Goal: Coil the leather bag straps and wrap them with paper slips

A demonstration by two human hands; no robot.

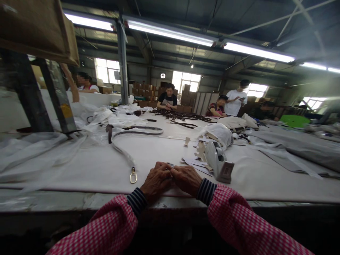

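Note:
My left hand (157, 181) and my right hand (187, 179) meet over the front edge of the white table, fingers curled in and touching. A small pale bit shows between the fingertips, too little to name. Left of my hands lies a dark strap (120, 149) partly wrapped in clear film, its near end carrying an oval gold-coloured metal ring (133, 176). Just right of my right hand stands a grey tape dispenser (218, 163). Beside it lie white paper strips (196, 163) and several beige card pieces (202, 150).
Crumpled white film (106, 115) lies at the left near a metal post (60, 95). Dark straps (183, 116) are heaped farther back. Grey sheets (294, 147) cover the right side. Several people sit or stand across the table, and a brown box (37, 32) overhangs the upper left.

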